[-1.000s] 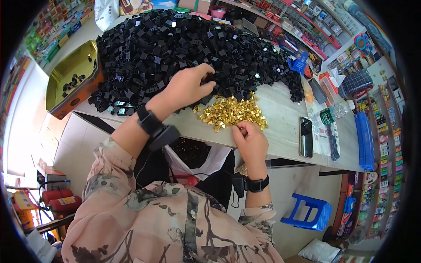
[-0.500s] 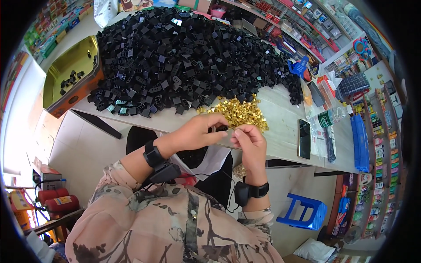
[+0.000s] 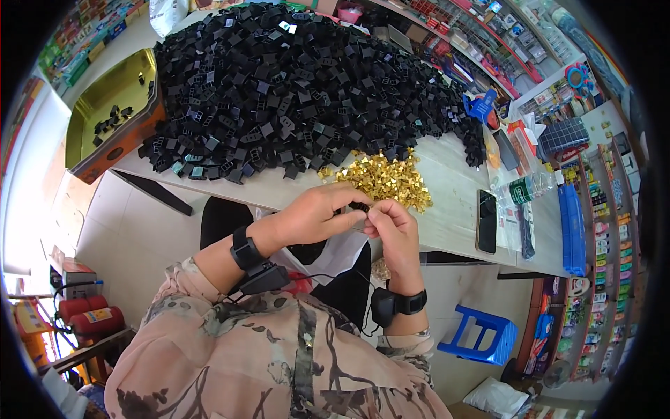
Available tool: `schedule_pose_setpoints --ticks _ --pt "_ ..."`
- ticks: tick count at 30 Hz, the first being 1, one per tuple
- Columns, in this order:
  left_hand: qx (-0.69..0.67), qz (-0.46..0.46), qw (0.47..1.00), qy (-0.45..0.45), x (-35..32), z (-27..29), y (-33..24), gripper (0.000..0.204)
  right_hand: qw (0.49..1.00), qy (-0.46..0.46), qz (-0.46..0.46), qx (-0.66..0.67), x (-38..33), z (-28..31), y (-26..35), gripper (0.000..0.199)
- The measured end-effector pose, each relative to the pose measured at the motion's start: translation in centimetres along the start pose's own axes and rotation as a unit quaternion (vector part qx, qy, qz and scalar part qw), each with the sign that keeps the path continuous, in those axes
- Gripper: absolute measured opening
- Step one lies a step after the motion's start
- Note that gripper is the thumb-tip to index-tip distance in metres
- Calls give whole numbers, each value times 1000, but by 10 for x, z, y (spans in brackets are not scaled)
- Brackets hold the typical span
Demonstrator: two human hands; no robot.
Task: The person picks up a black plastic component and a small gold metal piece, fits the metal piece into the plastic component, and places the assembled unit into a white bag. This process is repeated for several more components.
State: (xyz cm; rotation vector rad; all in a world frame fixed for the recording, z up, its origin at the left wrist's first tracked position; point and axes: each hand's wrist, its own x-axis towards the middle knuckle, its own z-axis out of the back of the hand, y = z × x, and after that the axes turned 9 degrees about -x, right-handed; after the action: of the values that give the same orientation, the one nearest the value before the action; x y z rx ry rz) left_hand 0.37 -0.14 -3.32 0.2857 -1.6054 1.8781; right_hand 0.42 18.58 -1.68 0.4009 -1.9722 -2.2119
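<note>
Head view, looking down over the front edge of the tabletop (image 3: 453, 209).

Left hand (image 3: 317, 213) — raised just in front of the tabletop edge, fingers curled, pinching a small black plastic piece (image 3: 359, 207) at the fingertips. Black band with a small device and cable on the wrist.

Right hand (image 3: 392, 227) — fingertips meeting those of the left hand, closed narrow around the same small piece; whether a gold clip sits between them cannot be told. Black band on this wrist too.

Small black plastic piece — held between both hands, above the near tabletop edge, just in front of the gold heap.

Heap of small gold metal clips (image 3: 382, 180) — on the tabletop, directly beyond the hands, touching the near fringe of the black pile.

Large pile of black plastic housings (image 3: 293, 84) — covering most of the tabletop, spreading from the left edge to the far right.

Tin tray (image 3: 105, 119), yellow inside, orange-brown outside — at the left end of the tabletop, beside the black pile, a few black pieces lying in it.

Dark phone (image 3: 486, 221) — flat on the tabletop, right of the gold heap, near the front edge.

Blue plastic stool (image 3: 481, 335) — on the floor, lower right, below the tabletop.

Red cylinders (image 3: 87, 318) — on the floor, lower left.

Shelves of packaged goods (image 3: 600, 230) — along the right side.
</note>
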Motion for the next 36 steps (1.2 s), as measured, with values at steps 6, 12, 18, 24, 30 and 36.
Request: schedule_pose_setpoints --ticks 6,12,18,24,30,36 --pt "7 26 1000 11 -3 -3 3 26 999 -5 -18 -50 -2 -1 5 12" --pt "32 6 999 9 -4 -6 2 27 998 21 -23 -53 0 4 3 13" --pt "13 8 1000 -2 -5 -4 -2 27 993 79 -86 -15 5 11 12 14" --pt "-3 77 997 0 -4 -6 0 28 998 35 -55 13 1 8 10 11" --pt "47 37 998 -4 -5 -7 -1 27 999 30 -45 9 0 7 5 8" --pt "35 16 999 1 -5 -5 0 27 999 26 -42 -21 0 5 5 7"
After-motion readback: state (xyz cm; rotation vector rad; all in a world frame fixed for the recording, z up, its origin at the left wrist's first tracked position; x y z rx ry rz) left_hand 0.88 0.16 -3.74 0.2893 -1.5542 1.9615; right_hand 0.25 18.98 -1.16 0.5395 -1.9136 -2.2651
